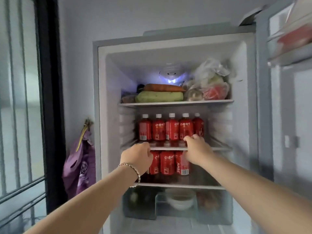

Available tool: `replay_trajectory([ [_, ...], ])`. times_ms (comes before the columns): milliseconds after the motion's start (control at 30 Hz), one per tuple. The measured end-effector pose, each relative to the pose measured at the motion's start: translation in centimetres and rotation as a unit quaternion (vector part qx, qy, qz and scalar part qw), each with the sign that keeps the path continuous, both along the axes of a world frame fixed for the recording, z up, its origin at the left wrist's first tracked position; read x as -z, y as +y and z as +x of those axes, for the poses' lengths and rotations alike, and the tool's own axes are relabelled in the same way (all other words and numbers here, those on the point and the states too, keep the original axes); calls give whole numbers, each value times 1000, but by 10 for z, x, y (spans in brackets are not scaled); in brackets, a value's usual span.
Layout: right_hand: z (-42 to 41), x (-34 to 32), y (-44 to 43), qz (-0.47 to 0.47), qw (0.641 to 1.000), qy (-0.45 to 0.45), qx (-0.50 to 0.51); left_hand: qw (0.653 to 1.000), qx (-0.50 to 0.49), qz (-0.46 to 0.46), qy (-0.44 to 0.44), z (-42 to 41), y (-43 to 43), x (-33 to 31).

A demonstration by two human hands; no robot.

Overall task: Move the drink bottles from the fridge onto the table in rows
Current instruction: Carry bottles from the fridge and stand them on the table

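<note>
The fridge (101, 115) stands open in front of me. Red drink bottles with white caps (172, 129) stand in a row on its middle shelf. More red bottles (167, 162) stand on the shelf below. My left hand (136, 157), a bracelet on its wrist, has its fingers curled round the leftmost lower bottle, which is mostly hidden behind it. My right hand (197, 149) is at the front edge of the middle shelf (219, 146), fingers curled in front of the bases of the right-hand upper bottles. Whether it holds one is unclear.
A carrot, a green vegetable (158, 97) and plastic bags of food (211, 83) fill the top shelf. A white bowl (180, 201) sits in the bottom drawer. The open fridge door (290, 81) is at the right. A purple bag (79, 168) hangs on the left wall beside a barred window.
</note>
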State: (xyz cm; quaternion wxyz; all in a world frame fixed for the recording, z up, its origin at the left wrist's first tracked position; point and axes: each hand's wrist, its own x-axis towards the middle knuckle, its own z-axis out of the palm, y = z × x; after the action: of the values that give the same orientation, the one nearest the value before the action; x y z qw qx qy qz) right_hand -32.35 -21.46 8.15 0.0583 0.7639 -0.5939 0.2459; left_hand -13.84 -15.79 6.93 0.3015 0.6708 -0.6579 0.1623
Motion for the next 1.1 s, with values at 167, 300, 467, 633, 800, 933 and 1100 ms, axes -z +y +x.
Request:
replay_trajectory([
  [167,6,-35,-122,19,995,-99,22,998,35,-36,28,1,-87,-14],
  [300,24,-41,-186,13,995,-92,47,996,69,-44,38,5,-131,-9],
  [467,56,-53,-226,95,981,-108,133,992,109,-63,26,11,-166,-6],
  [633,56,-48,-232,71,978,-122,152,987,132,-77,55,15,-184,-12],
  [800,52,-35,-209,-3,983,-138,122,975,161,-102,113,8,-197,-29],
  [933,52,-19,-175,-84,978,-180,64,966,234,-50,102,-13,-201,-59],
  [1100,46,-7,-145,-153,963,-219,40,972,223,-62,-37,-29,-188,-77],
])
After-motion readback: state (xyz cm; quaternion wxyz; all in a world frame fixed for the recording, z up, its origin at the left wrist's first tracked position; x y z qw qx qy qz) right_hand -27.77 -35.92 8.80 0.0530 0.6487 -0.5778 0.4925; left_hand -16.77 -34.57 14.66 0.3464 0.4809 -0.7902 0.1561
